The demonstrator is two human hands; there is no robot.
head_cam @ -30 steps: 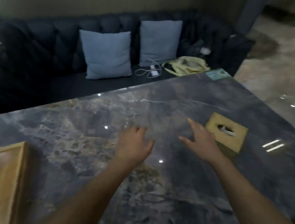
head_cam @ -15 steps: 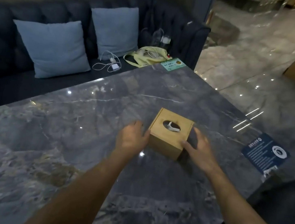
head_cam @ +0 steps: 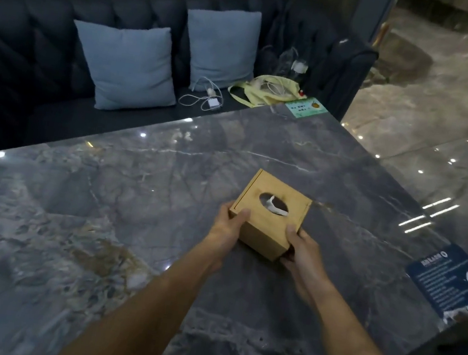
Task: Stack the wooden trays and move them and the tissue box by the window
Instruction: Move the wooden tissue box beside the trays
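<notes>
A square wooden tissue box [head_cam: 270,212] with an oval slot and a white tissue poking out sits on the dark marble table [head_cam: 100,218], right of centre. My left hand [head_cam: 227,227] clasps its near left corner, thumb on the top edge. On the near right corner my right hand [head_cam: 300,250] grips it with the thumb on top and fingers down the side. Whether the box rests on the table or is just off it I cannot tell. No wooden tray is in view.
A blue printed card [head_cam: 450,278] lies at the table's right edge and a green card [head_cam: 305,107] at its far corner. Behind the table stands a dark sofa [head_cam: 36,38] with two blue cushions [head_cam: 128,66], a white charger cable [head_cam: 204,99] and a yellow bag [head_cam: 263,91]. Glossy floor lies to the right.
My view swung right, so the wooden tray at the left went out of sight. Both hands moved from apart over the table to the tissue box and closed on its near corners.
</notes>
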